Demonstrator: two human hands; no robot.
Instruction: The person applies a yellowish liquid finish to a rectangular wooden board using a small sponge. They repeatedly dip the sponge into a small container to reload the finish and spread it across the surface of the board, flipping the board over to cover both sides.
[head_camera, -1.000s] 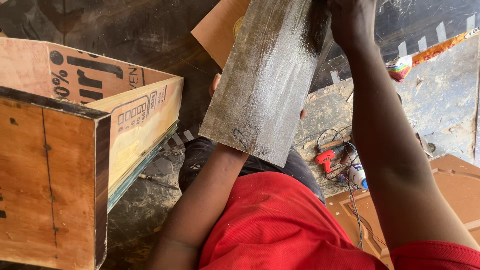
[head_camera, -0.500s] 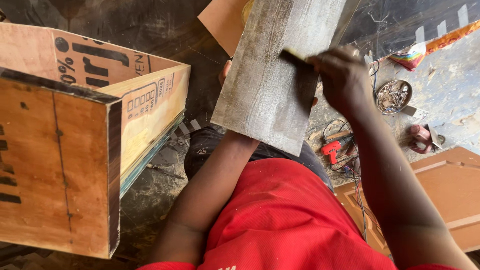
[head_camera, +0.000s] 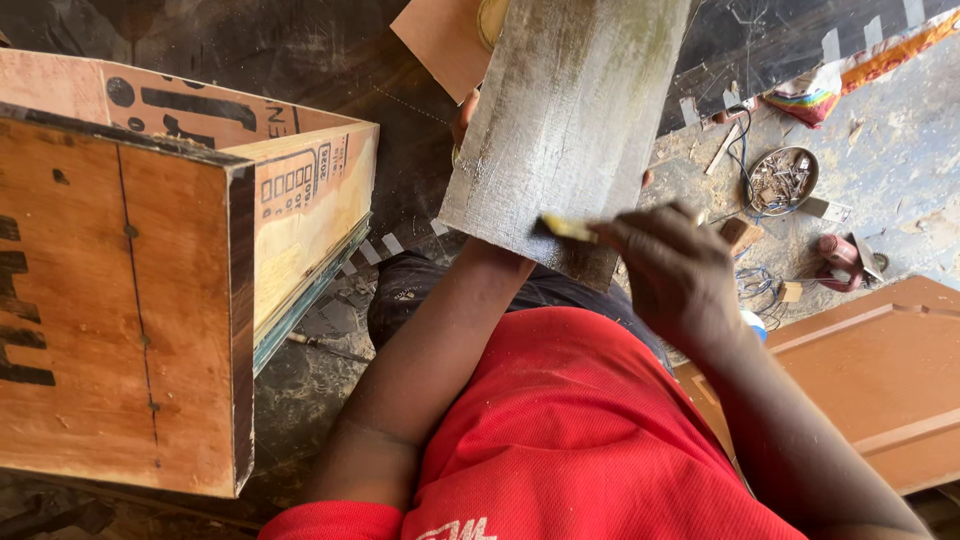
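A long grey, whitish-coated wooden board slants up from my lap. My left hand is under it, gripping it from below; only fingertips show at its left edge. My right hand is closed on a small brush with a pale yellow handle. The brush tip rests on the board's near end. My red shirt fills the bottom of the view.
A large plywood box with dark printing stands at my left. A brown panelled door lies at the right. On the dusty ground beyond are a metal bowl of nails, a red tool, wires and a cardboard sheet.
My right hand has drawn the brush down the board, from its far end to the near end. The board stays held in my left hand.
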